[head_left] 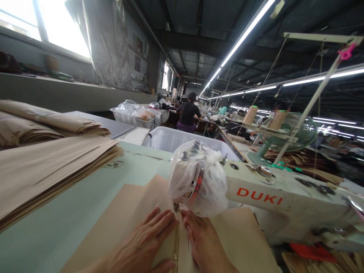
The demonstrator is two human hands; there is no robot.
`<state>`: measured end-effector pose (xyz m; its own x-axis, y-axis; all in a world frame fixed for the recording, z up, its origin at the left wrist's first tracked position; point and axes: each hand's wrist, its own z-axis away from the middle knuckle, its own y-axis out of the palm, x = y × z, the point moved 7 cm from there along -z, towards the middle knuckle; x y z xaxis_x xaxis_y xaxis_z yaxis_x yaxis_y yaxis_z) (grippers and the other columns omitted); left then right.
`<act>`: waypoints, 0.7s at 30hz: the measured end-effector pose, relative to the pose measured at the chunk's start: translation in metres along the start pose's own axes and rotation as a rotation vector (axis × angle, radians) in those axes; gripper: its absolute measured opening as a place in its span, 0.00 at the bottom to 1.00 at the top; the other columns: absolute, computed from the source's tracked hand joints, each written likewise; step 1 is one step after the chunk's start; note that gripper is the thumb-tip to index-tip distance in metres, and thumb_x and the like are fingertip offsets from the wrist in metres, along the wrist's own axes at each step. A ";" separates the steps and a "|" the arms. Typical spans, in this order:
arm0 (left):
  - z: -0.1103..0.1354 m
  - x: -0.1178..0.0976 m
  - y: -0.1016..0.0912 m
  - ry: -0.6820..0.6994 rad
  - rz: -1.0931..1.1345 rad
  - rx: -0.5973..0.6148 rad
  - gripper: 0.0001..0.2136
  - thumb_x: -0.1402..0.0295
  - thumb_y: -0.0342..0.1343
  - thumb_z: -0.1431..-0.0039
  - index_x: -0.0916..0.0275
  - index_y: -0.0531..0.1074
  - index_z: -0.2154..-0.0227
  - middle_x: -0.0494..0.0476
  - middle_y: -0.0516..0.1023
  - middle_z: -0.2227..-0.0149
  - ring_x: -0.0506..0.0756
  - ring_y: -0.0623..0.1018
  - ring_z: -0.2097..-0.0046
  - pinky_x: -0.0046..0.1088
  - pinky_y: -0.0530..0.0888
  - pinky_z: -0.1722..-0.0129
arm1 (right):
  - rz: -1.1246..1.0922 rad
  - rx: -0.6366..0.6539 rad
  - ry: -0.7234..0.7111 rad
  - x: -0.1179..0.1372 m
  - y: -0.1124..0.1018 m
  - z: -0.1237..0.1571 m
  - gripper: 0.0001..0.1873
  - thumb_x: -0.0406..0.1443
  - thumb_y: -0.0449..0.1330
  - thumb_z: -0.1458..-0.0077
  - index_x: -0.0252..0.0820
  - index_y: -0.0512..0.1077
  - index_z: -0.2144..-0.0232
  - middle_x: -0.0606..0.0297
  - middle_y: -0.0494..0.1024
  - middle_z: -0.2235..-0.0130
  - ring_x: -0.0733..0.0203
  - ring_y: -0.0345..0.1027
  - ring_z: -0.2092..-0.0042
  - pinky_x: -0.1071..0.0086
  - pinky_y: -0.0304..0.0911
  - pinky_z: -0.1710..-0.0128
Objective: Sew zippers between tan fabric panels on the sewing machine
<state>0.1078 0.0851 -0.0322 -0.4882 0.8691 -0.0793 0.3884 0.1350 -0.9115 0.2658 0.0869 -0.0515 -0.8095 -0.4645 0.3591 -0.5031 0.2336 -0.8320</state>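
Observation:
A beige fabric piece (127,212) lies flat on the pale green sewing table (71,212), running under the needle of a white sewing machine (284,201) marked DUKI. The machine's head is wrapped in a clear plastic bag (199,178). My left hand (142,246) rests flat on the fabric, fingers stretched toward the needle. Just right of a zipper-like strip (176,242), my right hand (201,242) presses flat on the fabric too. Both hands sit just in front of the needle, one on each side of the strip.
Stacks of beige fabric (51,163) lie at the left of the table. White plastic bins (182,138) stand behind the table. A green fan (287,134) and thread cones (250,115) sit at the right. A person in a dark top (187,115) works farther back.

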 end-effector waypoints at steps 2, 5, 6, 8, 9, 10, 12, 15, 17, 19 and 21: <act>-0.001 0.001 0.001 -0.007 -0.010 0.021 0.32 0.57 0.62 0.39 0.69 0.65 0.36 0.68 0.69 0.37 0.67 0.70 0.37 0.47 0.69 0.37 | -0.102 -0.045 0.137 -0.010 -0.011 -0.001 0.20 0.32 0.47 0.32 0.41 0.73 0.45 0.56 0.77 0.46 0.50 0.71 0.44 0.54 0.66 0.41; -0.001 0.003 0.005 -0.003 -0.005 0.039 0.31 0.57 0.61 0.37 0.69 0.65 0.36 0.68 0.68 0.36 0.68 0.69 0.36 0.49 0.69 0.38 | -0.273 -0.183 0.194 -0.019 -0.031 -0.007 0.23 0.41 0.46 0.30 0.42 0.69 0.40 0.55 0.75 0.44 0.51 0.68 0.41 0.58 0.65 0.40; -0.001 0.004 0.006 -0.005 -0.005 0.040 0.31 0.57 0.60 0.37 0.68 0.65 0.36 0.67 0.67 0.36 0.68 0.69 0.36 0.49 0.69 0.38 | -0.304 -0.218 0.179 -0.020 -0.035 -0.010 0.24 0.42 0.46 0.30 0.42 0.68 0.39 0.54 0.74 0.43 0.51 0.67 0.40 0.59 0.64 0.40; 0.000 0.004 0.008 -0.008 -0.008 0.039 0.31 0.57 0.60 0.36 0.68 0.64 0.35 0.67 0.67 0.35 0.68 0.69 0.36 0.49 0.68 0.37 | -0.297 -0.280 0.159 -0.023 -0.040 -0.014 0.25 0.44 0.47 0.32 0.40 0.70 0.40 0.52 0.75 0.44 0.49 0.68 0.41 0.58 0.65 0.41; 0.000 0.005 0.009 -0.011 -0.009 0.038 0.31 0.57 0.60 0.37 0.68 0.64 0.35 0.68 0.67 0.35 0.68 0.68 0.35 0.49 0.68 0.37 | -0.270 -0.308 0.158 -0.025 -0.041 -0.014 0.25 0.44 0.47 0.33 0.39 0.71 0.42 0.51 0.76 0.45 0.48 0.69 0.42 0.58 0.66 0.42; 0.000 0.005 0.010 -0.013 -0.006 0.034 0.31 0.57 0.60 0.37 0.67 0.64 0.35 0.68 0.67 0.35 0.67 0.68 0.35 0.48 0.67 0.37 | -0.242 -0.325 0.158 -0.027 -0.041 -0.013 0.25 0.44 0.47 0.33 0.38 0.72 0.44 0.49 0.77 0.46 0.48 0.70 0.43 0.57 0.67 0.43; 0.000 0.005 0.010 -0.024 0.008 0.020 0.31 0.57 0.61 0.37 0.66 0.64 0.35 0.67 0.66 0.35 0.67 0.68 0.35 0.47 0.67 0.36 | -0.198 -0.325 0.156 -0.027 -0.038 -0.011 0.25 0.43 0.45 0.33 0.37 0.74 0.47 0.48 0.78 0.49 0.47 0.72 0.45 0.56 0.67 0.43; 0.001 0.009 0.012 -0.044 0.034 0.019 0.30 0.57 0.60 0.36 0.64 0.64 0.35 0.66 0.65 0.34 0.67 0.67 0.34 0.48 0.68 0.37 | -0.140 -0.280 0.225 -0.021 -0.036 -0.003 0.22 0.43 0.45 0.32 0.39 0.75 0.51 0.50 0.78 0.54 0.48 0.73 0.48 0.56 0.68 0.46; 0.003 0.009 0.014 -0.039 0.050 0.027 0.30 0.57 0.59 0.35 0.62 0.62 0.34 0.65 0.64 0.33 0.68 0.66 0.34 0.50 0.68 0.37 | -0.102 -0.264 0.267 -0.010 -0.038 0.009 0.18 0.43 0.48 0.32 0.43 0.75 0.54 0.54 0.78 0.56 0.49 0.74 0.52 0.59 0.70 0.51; 0.010 0.007 0.013 -0.028 0.063 0.013 0.30 0.57 0.57 0.32 0.59 0.58 0.31 0.63 0.62 0.32 0.66 0.64 0.33 0.49 0.65 0.35 | -0.115 -0.242 0.260 0.009 -0.038 0.031 0.15 0.43 0.50 0.32 0.46 0.74 0.57 0.58 0.78 0.58 0.53 0.74 0.56 0.64 0.71 0.55; 0.025 0.000 0.007 -0.054 0.071 -0.047 0.31 0.57 0.55 0.30 0.55 0.52 0.29 0.61 0.61 0.32 0.64 0.64 0.33 0.46 0.66 0.35 | -0.180 -0.183 0.291 0.030 -0.032 0.065 0.15 0.42 0.48 0.30 0.48 0.74 0.61 0.61 0.77 0.63 0.57 0.74 0.60 0.67 0.70 0.59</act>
<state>0.0906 0.0743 -0.0493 -0.4992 0.8505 -0.1656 0.4588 0.0974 -0.8832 0.2776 0.0104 -0.0416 -0.7422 -0.2567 0.6190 -0.6693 0.3309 -0.6653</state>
